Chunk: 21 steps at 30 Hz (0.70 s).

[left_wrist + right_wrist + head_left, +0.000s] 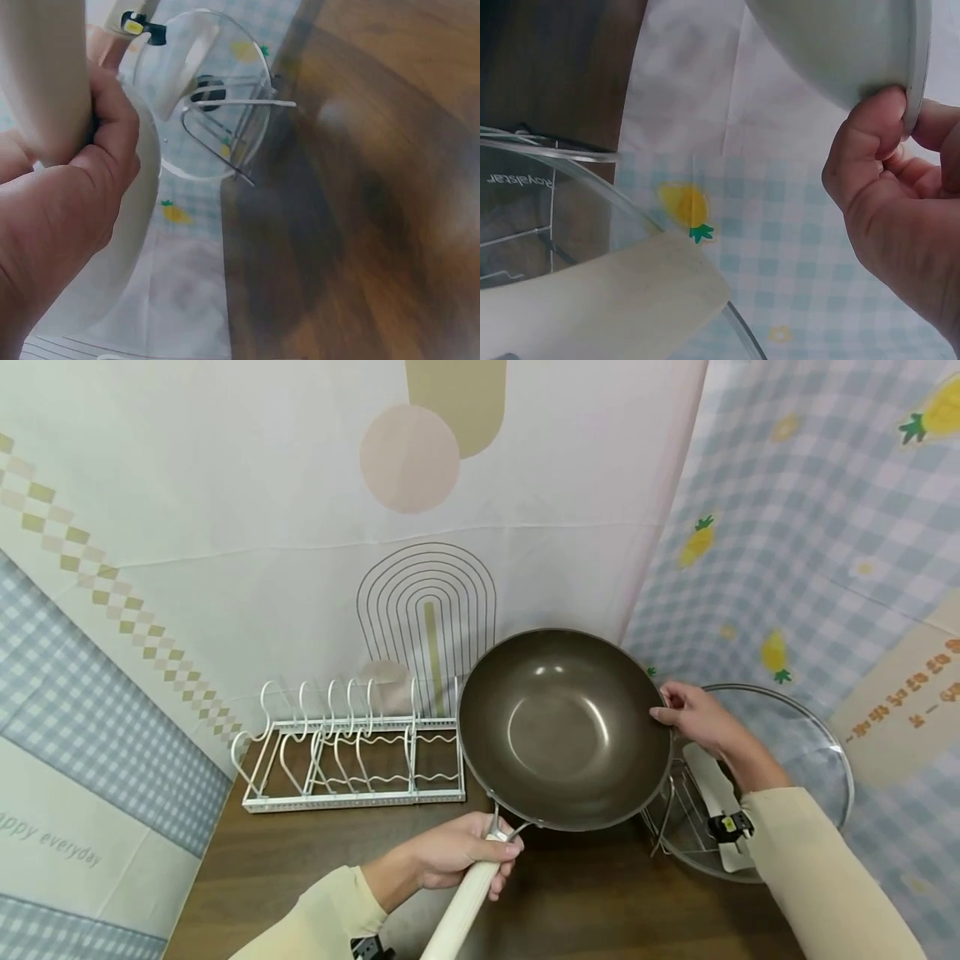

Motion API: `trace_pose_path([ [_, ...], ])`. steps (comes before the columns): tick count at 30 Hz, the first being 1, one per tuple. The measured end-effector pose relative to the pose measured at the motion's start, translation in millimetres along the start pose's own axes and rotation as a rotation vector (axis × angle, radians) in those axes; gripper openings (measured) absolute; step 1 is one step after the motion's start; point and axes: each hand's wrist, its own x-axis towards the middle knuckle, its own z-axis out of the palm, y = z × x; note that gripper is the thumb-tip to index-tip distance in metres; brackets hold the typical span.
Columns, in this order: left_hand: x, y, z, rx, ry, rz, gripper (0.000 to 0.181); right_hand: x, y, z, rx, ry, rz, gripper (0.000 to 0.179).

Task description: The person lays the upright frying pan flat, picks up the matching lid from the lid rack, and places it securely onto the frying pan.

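Observation:
A dark-coated wok with a pale outer side is held up over the table, its inside facing the head camera. My left hand grips the cream handle close to where its metal fork meets the wok. At the opposite side, my right hand pinches the rim between thumb and fingers. The right wrist view shows this pinch, with the right hand at the edge of the pale wok wall. In the left wrist view, fingers of the left hand wrap the handle.
On the left of the wooden table stands a white wire rack with upright dividers. At the right, a glass lid with a light handle bar leans in a metal stand. Patterned cloth covers the walls behind and beside.

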Motion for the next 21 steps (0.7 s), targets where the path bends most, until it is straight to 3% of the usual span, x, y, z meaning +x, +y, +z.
trace_pose_path([
  [3, -5.0, -0.7, -2.0, 0.014, 0.023, -0.019, 0.004, -3.6, 1, 5, 0.021, 0.006, -0.003, 0.033],
  [11, -15.5, -3.0, -8.1, 0.124, 0.065, 0.006, 0.028, -17.3, 7, 16, 0.024, 0.053, -0.004, 0.031],
  [21, -24.1, -6.4, -15.1, 0.23, 0.178, 0.003, 0.027, -32.4, 10, 29, 0.039, 0.089, 0.011, 0.029],
])
